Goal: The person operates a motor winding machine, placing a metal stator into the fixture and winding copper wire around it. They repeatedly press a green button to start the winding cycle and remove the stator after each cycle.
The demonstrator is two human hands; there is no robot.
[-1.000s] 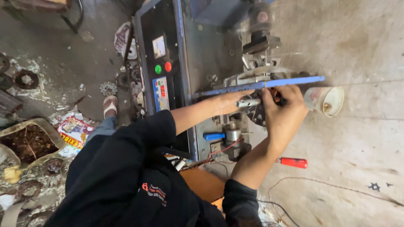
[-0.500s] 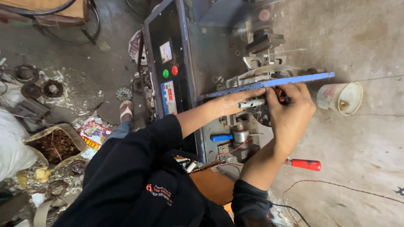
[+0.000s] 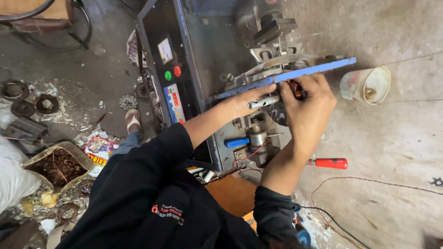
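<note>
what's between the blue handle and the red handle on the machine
In the head view, the right hand's forearm crosses between the blue handle and the red handle, beside a metal cylinder.

The floor (image 3: 397,138) is grey, rough concrete. Old metal rings (image 3: 23,99) and scraps lie at its left edge. A brown chair (image 3: 32,14) stands in the top left corner.

We see soft, even daylight, brighter on the pale floor (image 3: 397,138) at right and dimmer at left. Shadows are faint; the black sleeves (image 3: 152,184) swallow detail. No strong glare. The hands and the machine (image 3: 184,69) look slightly soft, and the wide lens bends the edges.
</note>
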